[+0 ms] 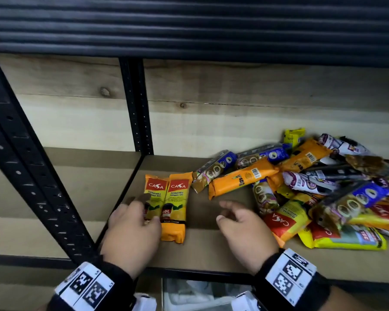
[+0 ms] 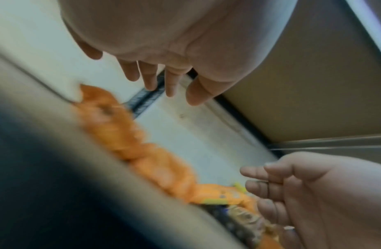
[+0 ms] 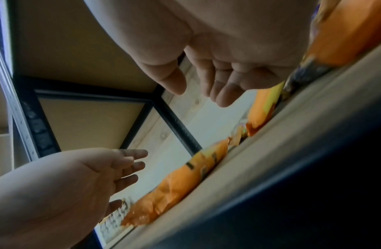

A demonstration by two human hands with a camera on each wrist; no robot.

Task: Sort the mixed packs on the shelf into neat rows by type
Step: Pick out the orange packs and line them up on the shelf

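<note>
Two orange CASA garbage-bag packs lie side by side at the shelf's left end, the left pack partly under my hand and the right pack beside it. My left hand hovers over the left pack's near end with fingers straight and spread; in the left wrist view my left hand holds nothing. My right hand hangs open over bare shelf between the pair and the mixed heap, fingers relaxed, empty in the right wrist view. A long orange pack lies at the heap's left edge.
The wooden shelf board has a black metal front lip. Black perforated uprights stand at the left and at the back. A wood-panel wall closes the back. A clear bin sits below the shelf.
</note>
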